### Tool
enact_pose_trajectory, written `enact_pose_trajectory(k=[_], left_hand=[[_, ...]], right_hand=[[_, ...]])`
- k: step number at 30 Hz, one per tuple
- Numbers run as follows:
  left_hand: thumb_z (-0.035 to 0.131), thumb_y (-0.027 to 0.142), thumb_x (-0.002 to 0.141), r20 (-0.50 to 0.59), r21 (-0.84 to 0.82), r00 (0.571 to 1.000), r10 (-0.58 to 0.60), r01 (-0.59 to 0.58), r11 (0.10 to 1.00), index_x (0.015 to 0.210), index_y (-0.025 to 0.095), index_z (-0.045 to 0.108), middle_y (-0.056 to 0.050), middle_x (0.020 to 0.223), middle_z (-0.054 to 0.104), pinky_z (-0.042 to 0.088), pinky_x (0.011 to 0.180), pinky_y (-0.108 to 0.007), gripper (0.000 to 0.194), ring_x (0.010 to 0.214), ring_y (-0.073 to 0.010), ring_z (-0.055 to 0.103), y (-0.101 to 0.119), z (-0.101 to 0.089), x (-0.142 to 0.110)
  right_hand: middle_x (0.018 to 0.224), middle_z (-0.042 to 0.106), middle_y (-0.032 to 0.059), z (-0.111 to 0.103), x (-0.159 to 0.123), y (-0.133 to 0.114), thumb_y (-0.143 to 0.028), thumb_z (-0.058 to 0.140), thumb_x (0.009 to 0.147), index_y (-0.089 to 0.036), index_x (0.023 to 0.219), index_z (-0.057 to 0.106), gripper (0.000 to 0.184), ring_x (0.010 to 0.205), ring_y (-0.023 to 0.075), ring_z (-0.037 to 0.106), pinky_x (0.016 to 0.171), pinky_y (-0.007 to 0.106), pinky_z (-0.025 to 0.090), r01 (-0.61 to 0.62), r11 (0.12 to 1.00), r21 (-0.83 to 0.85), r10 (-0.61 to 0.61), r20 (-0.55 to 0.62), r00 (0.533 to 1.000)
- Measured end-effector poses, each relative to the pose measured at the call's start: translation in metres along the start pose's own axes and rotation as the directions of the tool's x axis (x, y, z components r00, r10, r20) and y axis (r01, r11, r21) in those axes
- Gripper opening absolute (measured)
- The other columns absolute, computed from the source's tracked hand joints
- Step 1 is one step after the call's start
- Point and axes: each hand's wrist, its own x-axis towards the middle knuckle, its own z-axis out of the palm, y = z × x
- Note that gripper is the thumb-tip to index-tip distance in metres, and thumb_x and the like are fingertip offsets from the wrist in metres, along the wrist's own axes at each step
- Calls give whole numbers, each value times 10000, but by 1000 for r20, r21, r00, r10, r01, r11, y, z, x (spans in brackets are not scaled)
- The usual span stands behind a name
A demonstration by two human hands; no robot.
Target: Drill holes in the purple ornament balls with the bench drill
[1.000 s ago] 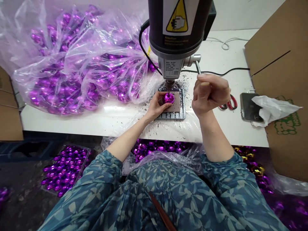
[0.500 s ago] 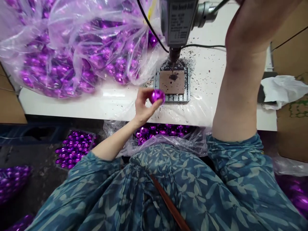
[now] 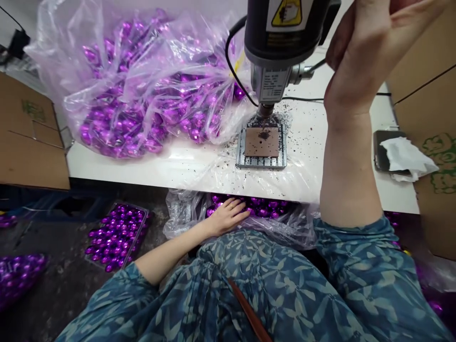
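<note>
My left hand (image 3: 228, 217) lies palm down on shiny purple faceted balls (image 3: 269, 207) in a clear plastic bag (image 3: 297, 225) at my lap, just below the table edge. Its fingers are stretched and slightly apart. Raised at the upper right, my right hand (image 3: 363, 52) is closed round the end of the feed lever (image 3: 318, 65) of a drill press (image 3: 280, 52). Under the chuck, a small brown board (image 3: 261, 147) with a hole and dark shavings rests on the slotted metal base (image 3: 261, 164). No ball sits on the board.
A large clear bag of purple balls (image 3: 142, 109) covers the table's left side. A tray of balls (image 3: 116, 235) stands on the floor at left. Cardboard boxes (image 3: 32, 133) flank the table. White tissue (image 3: 408, 156) lies on a dark flat object at right. Shavings dot the white table (image 3: 153, 166).
My left hand has moved from beside the drill base, where it held a purple ball, down to the balls in the lap bag; that ball is released. The camera view has shifted.
</note>
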Motion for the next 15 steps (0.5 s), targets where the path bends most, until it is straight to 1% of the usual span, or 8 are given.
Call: enact_pose_trajectory(k=[1,3,5,7,9,11,13,15], left_hand=[[566,327,989,-115,-48,992,55,-61,997,1111,324,723,-72,1231,830,675,981,-566,199,1152,-326,795,-4,-9,5],[562,261,949,-351,-109,933,83,-129,986,963,305,675,-19,1098,853,707,897,-519,122,1077,-270,817,-20,-30,23],[485,175,963,-512,-160,859,-9,-85,983,942,282,616,-17,1060,842,706,867,-477,170,1073,-229,813,-48,-50,56],[437,88,956,-596,-278,784,-172,-1,961,949,261,584,-38,1049,819,685,890,-438,227,1069,-197,801,-85,-70,103],[442,7,900,-580,-446,736,-350,74,892,960,245,573,-41,1007,790,660,937,-411,278,1024,-172,787,-124,-87,153],[434,-62,860,-504,-492,742,-442,174,853,1004,234,566,-51,1016,769,630,996,-431,355,1023,-178,769,-157,-101,196],[438,-103,840,-423,-390,763,-489,333,858,1063,219,584,-76,1055,752,595,1050,-480,418,1083,-219,748,-178,-109,226],[439,-123,832,-328,-141,778,-535,520,842,1163,182,615,-131,1165,739,551,1108,-519,483,1222,-284,703,-186,-114,240]], right_hand=[[641,316,-54,0,0,0,-611,677,606,-146,585,325,584,454,-98,360,525,115,219,36,999,-18,-36,-11,999],[712,485,-67,-2,0,4,-646,693,641,-112,701,545,558,482,-107,380,534,109,282,73,997,-25,-74,-34,997],[754,580,-56,-4,1,11,-677,695,670,-111,834,660,590,503,-102,409,554,103,353,95,995,-27,-97,-57,994],[780,632,-34,-7,2,17,-692,683,701,-110,864,688,605,496,-100,405,543,107,368,117,993,-33,-119,-62,991],[816,660,-15,-8,2,20,-689,674,736,-116,870,690,588,477,-90,397,497,132,324,131,990,-43,-134,-57,989],[803,643,-13,-8,1,22,-676,667,767,-129,875,684,558,461,-75,394,451,164,257,141,988,-55,-144,-53,988],[739,593,-23,-9,-1,21,-662,664,791,-141,870,671,527,447,-59,394,428,190,213,148,987,-63,-151,-45,987],[663,529,-37,-9,-2,20,-649,669,810,-153,863,667,499,435,-43,392,421,204,201,155,986,-62,-157,-35,987]])
